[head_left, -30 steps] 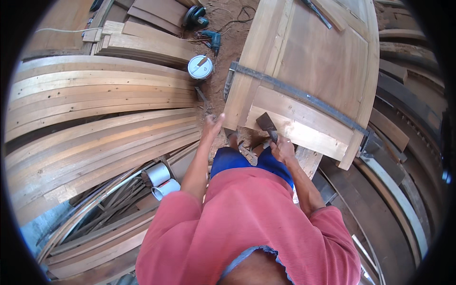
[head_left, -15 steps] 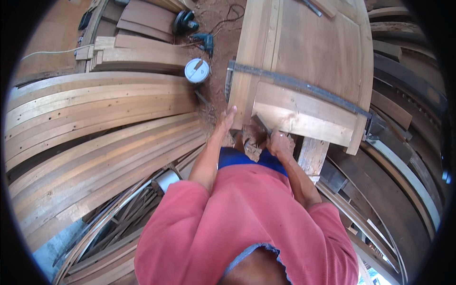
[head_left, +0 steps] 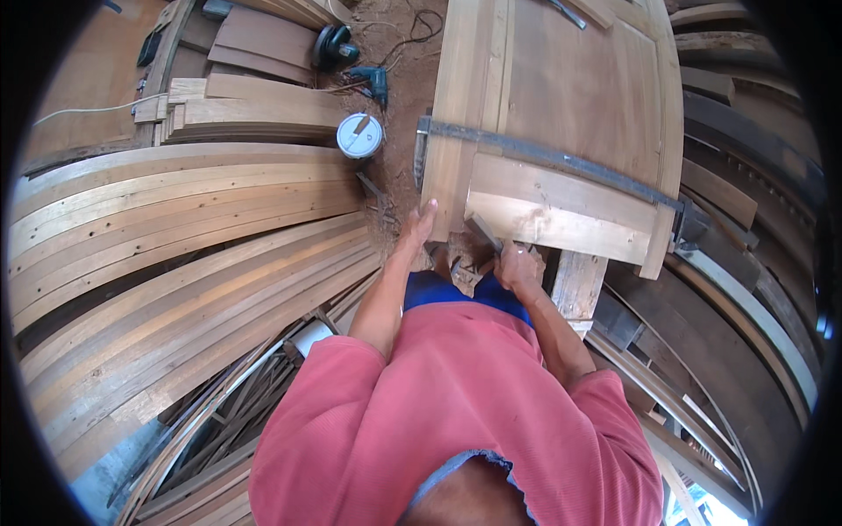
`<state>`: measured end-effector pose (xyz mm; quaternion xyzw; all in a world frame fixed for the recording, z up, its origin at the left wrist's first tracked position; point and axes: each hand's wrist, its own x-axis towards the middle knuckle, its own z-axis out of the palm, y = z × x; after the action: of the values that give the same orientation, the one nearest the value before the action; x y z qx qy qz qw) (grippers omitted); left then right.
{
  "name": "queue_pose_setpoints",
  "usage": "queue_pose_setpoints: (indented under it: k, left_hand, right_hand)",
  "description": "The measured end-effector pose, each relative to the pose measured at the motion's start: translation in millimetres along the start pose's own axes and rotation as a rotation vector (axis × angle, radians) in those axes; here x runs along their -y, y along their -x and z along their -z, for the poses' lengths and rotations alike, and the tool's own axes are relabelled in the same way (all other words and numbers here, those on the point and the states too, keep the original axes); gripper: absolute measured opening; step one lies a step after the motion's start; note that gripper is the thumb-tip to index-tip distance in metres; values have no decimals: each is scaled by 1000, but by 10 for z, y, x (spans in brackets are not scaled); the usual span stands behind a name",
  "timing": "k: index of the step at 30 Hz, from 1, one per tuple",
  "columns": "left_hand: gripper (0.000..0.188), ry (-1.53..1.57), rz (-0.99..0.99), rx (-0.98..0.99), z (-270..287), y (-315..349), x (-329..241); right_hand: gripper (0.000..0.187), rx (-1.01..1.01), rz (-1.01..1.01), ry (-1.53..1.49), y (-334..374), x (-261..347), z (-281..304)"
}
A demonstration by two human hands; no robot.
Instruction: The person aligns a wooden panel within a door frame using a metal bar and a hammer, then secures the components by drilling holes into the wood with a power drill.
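A panelled wooden door (head_left: 579,96) lies in front of me, its near end close to my body. My left hand (head_left: 419,225) grips the outer edge of its left stile by the near corner; the fingertips are partly hidden. My right hand (head_left: 516,263) is closed round a dark bar-shaped tool (head_left: 484,231), whose exact kind I cannot make out. The tool's far end is at the left end of the door's pale bottom rail (head_left: 561,210), beside the stile. A long metal bar clamp (head_left: 561,159) spans the door just beyond that rail.
Stacked planks (head_left: 184,202) fill the left side, and more timber (head_left: 745,175) lines the right. A white round-lidded bucket (head_left: 360,137), a teal power drill (head_left: 373,83) and an angle grinder (head_left: 333,48) stand left of the door. A wooden support (head_left: 579,285) shows under its near end.
The view has shifted slightly. Both hands keep nearly the same places on the door and tool, and the clamp has not moved.
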<state>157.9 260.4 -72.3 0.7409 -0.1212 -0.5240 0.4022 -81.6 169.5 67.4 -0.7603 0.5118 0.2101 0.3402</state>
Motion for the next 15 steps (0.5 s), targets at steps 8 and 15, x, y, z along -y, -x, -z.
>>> queue_pose_setpoints:
  k: [8, 15]
  left_hand:
    - [123, -756, -49, -280, -461, 750, -952]
    - [128, -779, -18, -295, -596, 553, -898]
  right_hand:
    - [44, 27, 41, -262, 190, -416, -126]
    - [25, -37, -179, -655, 544, -1021, -121]
